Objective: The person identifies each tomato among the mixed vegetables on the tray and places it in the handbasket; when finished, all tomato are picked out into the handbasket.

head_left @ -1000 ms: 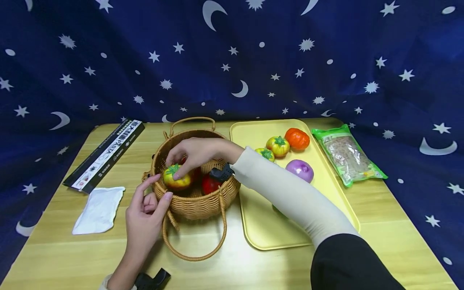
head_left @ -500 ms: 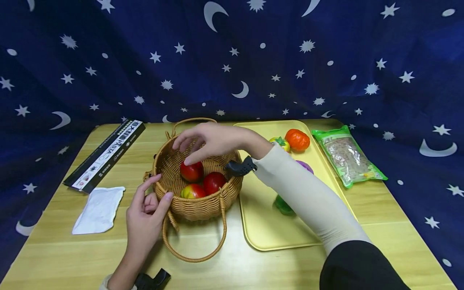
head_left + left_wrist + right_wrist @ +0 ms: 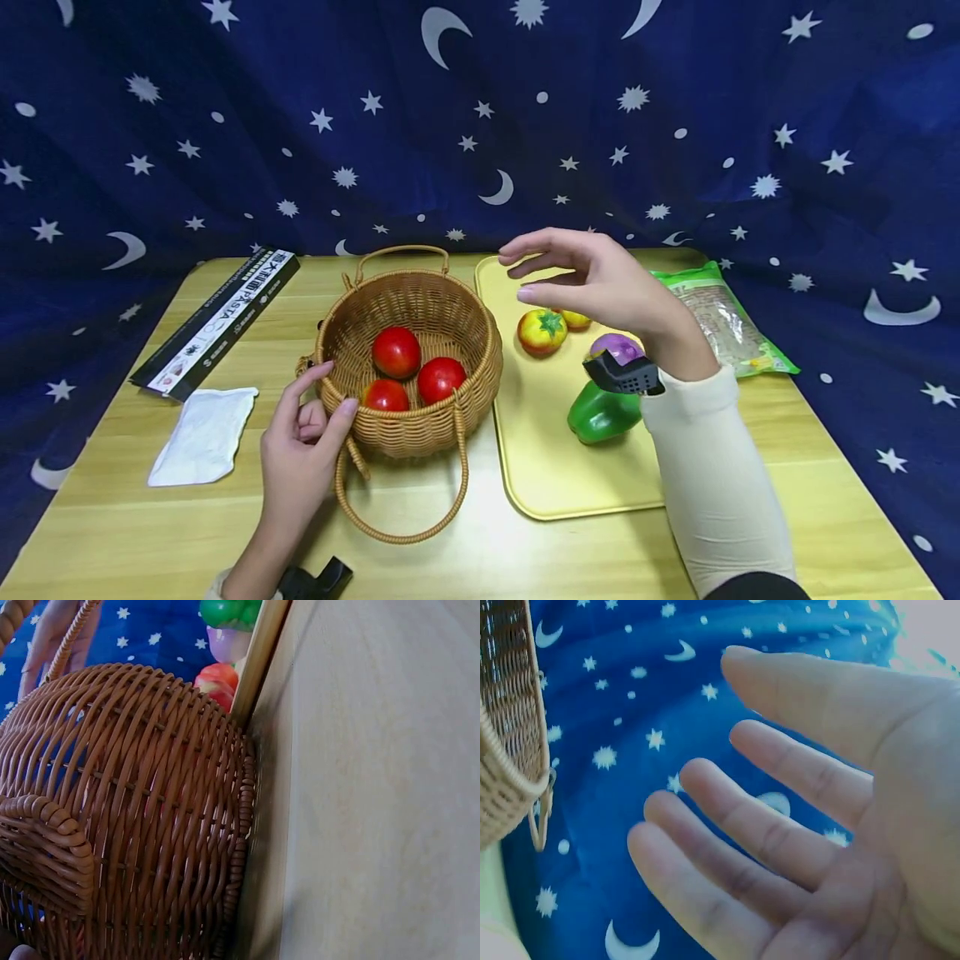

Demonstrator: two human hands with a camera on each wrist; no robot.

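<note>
My left hand point(image 3: 300, 446) holds the near left rim of a round wicker basket point(image 3: 420, 433) with thumb and index finger; its other fingers curl against the outside. In the left wrist view, the basket's woven wall point(image 3: 150, 787) fills the left half. Two red round fruits point(image 3: 396, 352) and a red-and-yellow one point(image 3: 386, 395) lie inside. My right hand point(image 3: 600, 279) hangs above the tray with fingers loosely bent and apart. Nothing lies in its palm point(image 3: 832, 900) in the right wrist view. Below it are yellow-and-red tomatoes point(image 3: 542, 332), partly hidden.
The yellow tray point(image 3: 540, 492) also bears a green bell pepper point(image 3: 603, 414) and a purple onion point(image 3: 617, 347). A green-edged food packet point(image 3: 712, 317) lies to its right. A black pasta box point(image 3: 221, 321) and a white pouch point(image 3: 204, 435) lie left of the basket.
My right hand has let go of the yellow-and-red tomato inside the basket, lifted out and moved right over the tray. The left hand has stayed at the rim.
</note>
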